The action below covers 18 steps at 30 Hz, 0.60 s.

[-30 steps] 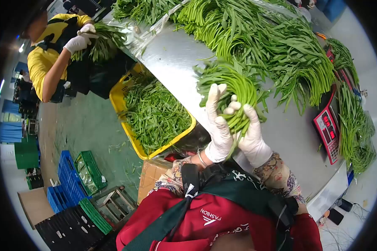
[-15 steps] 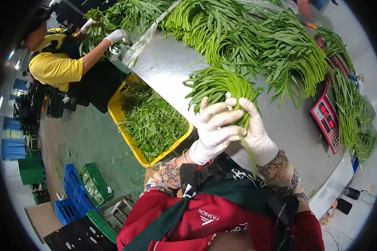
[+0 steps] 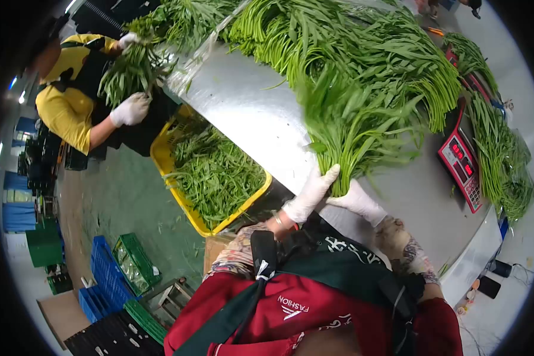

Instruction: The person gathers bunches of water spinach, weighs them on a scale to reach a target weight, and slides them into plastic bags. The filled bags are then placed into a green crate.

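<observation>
Head view, looking down at a steel table running from upper left to lower right of frame. Bunch of greens held at centre frame, upright: cut stem ends at the bottom, leafy tips fanned toward the top, long axis near vertical with a slight lean to the right. Blurred in places. Left hand, white-gloved, at the base of the bunch on its left side, fingers extended upward and pressed along the stems. Right hand, white-gloved, just under the stem ends on the right, fingers curled to them; full closure cannot be told.

Count: one bunch in hand. One large pile of loose greens across the top of the table, just behind the held bunch. One further heap of greens along the right edge. One red scale at right, between table and heap. One yellow crate left of centre, below the table edge, filled with greens.

Upper left: one co-worker in a yellow shirt, two white-gloved hands on a separate bunch. Lower left: blue crates and a green crate on the floor, exact number not clear.
</observation>
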Motion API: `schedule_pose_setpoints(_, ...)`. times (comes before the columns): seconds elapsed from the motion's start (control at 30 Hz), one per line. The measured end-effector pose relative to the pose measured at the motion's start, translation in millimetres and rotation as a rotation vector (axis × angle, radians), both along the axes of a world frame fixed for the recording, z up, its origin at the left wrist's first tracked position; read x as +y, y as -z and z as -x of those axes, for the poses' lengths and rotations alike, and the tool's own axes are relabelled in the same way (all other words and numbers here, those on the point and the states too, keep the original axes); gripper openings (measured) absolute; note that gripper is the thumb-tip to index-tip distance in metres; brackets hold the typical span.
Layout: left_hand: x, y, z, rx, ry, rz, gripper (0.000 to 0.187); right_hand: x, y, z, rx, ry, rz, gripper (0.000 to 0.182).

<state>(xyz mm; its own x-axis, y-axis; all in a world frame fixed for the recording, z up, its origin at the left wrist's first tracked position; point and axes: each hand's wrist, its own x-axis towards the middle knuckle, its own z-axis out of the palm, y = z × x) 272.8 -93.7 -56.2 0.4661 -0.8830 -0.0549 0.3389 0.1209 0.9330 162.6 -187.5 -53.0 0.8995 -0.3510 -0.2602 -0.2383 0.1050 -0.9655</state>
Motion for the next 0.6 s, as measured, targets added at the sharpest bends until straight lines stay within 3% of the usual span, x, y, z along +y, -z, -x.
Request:
schedule_pose_setpoints(0.13,-11,-13,14,-0.063,-0.159,-0.010,0.057,2,0,5,0.010,0.048,-0.115,0.050)
schedule_pose_setpoints(0.23,-19,-16,15,-0.110,-0.100,0.042,0.057,11,-14,11,-0.027,0.288,-0.145,0.049)
schedule_pose_setpoints(0.3,-22,-23,19,-0.127,-0.111,0.077,0.058,5,-34,12,-0.189,0.453,-0.010,0.043)
schedule_pose_setpoints(0.33,-12,-55,25,0.078,-0.040,0.038,0.058,-5,-63,15,-0.189,0.428,-0.098,0.042)
schedule_pose_setpoints(0.4,-6,-31,33,0.027,0.130,0.003,0.056,-26,-109,21,-0.289,0.449,-0.166,0.037)
schedule_pose_setpoints(0.47,-1,-1,52,0.037,0.344,-0.067,0.051,-47,-115,17,-0.477,0.508,-0.101,0.030)
schedule_pose_setpoints(0.57,6,2,76,-0.259,0.744,-0.177,0.043,-43,-101,-20,-0.263,0.542,-0.253,0.021)
schedule_pose_setpoints(0.6,4,3,80,-0.344,0.796,-0.200,0.043,-27,-105,-23,-0.083,0.316,-0.468,0.022)
